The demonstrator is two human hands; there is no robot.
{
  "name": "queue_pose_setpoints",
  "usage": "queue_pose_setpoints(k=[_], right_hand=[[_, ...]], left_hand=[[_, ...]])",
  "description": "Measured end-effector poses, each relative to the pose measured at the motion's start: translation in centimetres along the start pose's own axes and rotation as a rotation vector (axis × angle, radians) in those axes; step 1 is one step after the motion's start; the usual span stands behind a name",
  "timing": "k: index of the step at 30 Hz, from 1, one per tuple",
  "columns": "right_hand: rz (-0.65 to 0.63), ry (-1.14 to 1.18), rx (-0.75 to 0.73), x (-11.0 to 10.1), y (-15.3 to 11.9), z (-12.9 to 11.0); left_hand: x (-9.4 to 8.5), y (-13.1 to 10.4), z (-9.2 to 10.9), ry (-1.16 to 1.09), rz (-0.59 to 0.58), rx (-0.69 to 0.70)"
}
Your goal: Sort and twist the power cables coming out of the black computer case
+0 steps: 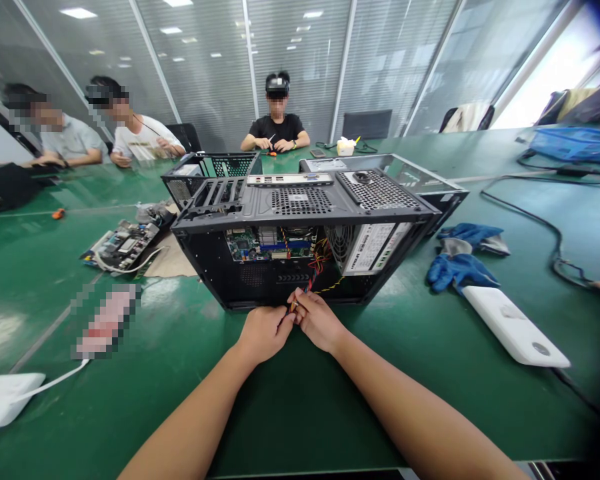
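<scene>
A black computer case stands on the green table with its open side facing me. Inside it show a motherboard and a white-labelled power supply with a fan. A bundle of coloured power cables runs from the power supply out over the case's lower edge. My left hand is closed around the cable end in front of that edge. My right hand pinches the same cables right beside it. The exact shape of the cable end is mostly hidden by my fingers.
On the right lie blue work gloves, a white power bank and a black cable. A circuit board assembly sits to the left, near a white box. Behind stand other case parts; several people sit around the table.
</scene>
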State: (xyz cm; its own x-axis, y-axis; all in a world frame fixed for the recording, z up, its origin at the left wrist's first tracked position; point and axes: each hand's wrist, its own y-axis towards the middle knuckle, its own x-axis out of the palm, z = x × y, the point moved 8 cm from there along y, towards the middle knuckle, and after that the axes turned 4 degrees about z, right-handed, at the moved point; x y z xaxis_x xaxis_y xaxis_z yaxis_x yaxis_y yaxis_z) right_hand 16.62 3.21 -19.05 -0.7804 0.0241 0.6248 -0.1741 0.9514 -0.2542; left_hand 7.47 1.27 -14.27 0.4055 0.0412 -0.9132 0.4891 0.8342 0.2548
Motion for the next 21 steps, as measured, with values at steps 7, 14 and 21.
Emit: queue_pose_setpoints(k=[7,14,21], right_hand=[[0.009,-0.006,0.008,0.12,-0.07,-0.08],[0.003,-0.001,0.009,0.03,0.07,0.02],[0.009,-0.010,0.002,-0.04,0.02,-0.08]], left_hand=[[0.02,0.06,-0.03,0.014,-0.002,0.000],[-0.02,0.06,-0.14,0.115,0.011,0.023],[0.00,0.03,0.07,0.037,0.007,0.024]])
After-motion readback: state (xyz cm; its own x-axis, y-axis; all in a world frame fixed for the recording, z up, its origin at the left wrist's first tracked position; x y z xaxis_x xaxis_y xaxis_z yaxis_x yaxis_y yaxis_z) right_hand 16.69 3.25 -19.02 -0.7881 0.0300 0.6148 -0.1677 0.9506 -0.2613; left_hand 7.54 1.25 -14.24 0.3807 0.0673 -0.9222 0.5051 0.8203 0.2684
